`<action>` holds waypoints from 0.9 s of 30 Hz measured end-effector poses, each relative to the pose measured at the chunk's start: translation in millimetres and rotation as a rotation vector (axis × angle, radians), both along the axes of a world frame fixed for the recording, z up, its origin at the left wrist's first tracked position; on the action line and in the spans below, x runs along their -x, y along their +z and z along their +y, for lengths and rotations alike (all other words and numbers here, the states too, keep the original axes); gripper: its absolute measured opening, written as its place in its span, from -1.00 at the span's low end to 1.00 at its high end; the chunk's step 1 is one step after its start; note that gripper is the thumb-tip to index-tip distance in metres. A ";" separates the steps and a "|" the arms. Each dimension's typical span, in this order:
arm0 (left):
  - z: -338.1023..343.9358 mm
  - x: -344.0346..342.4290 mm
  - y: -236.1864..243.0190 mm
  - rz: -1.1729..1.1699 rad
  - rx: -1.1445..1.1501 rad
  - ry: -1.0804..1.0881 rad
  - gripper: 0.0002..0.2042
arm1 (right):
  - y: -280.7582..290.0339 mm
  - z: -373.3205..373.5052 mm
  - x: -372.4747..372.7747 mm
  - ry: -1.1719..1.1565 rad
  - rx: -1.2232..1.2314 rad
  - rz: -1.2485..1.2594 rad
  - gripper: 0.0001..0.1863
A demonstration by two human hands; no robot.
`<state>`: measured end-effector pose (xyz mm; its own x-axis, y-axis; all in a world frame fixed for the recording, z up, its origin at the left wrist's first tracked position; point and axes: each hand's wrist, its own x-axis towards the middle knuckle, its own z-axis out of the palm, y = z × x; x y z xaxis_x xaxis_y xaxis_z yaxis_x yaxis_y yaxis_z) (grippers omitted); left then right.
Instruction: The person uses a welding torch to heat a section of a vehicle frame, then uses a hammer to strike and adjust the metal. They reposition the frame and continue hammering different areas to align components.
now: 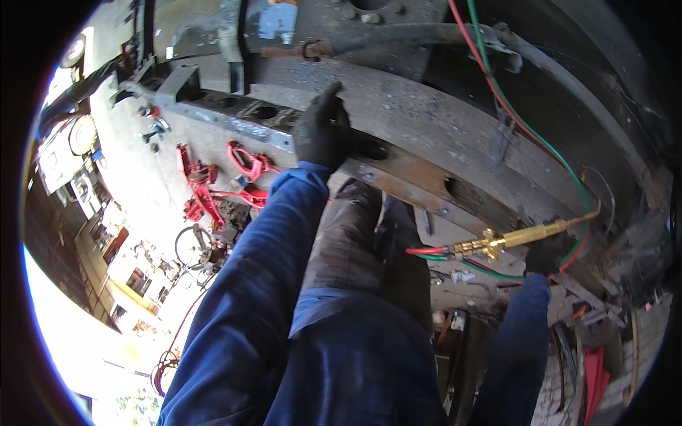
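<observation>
My left hand [321, 133], in a black glove, rests on a long rusty steel beam [419, 170] with round holes along it. One of its fingers points up and apart, and nothing shows in its grasp. Off to the right, my right hand [548, 254], also in a black glove, is around a brass gas torch [506, 240] from below; its fingers are dark and partly hidden behind the torch. The torch's thin tip points right. A red hose and a green hose [568, 170] run from its left end, loop by my right wrist and rise to the top.
Red metal suspension arms [206, 192] lie on the floor at left. A thick dark pipe [405, 37] and large frame members cross above the beam. Clutter and a red piece [595, 380] lie at lower right. Coiled hose [165, 366] is at lower left.
</observation>
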<state>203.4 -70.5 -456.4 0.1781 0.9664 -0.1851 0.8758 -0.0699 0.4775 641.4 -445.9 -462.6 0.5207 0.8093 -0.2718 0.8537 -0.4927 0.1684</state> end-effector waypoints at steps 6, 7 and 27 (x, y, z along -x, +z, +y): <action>3.1 -2.8 8.9 0.106 0.042 -0.002 -0.61 | -5.8 -10.7 -3.0 -0.097 -0.098 0.124 -0.37; 3.2 -2.8 9.6 0.099 0.036 -0.002 -0.60 | -7.3 -13.1 -2.7 -0.169 -0.108 0.183 -0.31; 7.8 0.2 18.1 -0.013 0.042 -0.030 -0.57 | -42.3 -79.5 -31.3 -0.808 -0.371 0.642 -0.33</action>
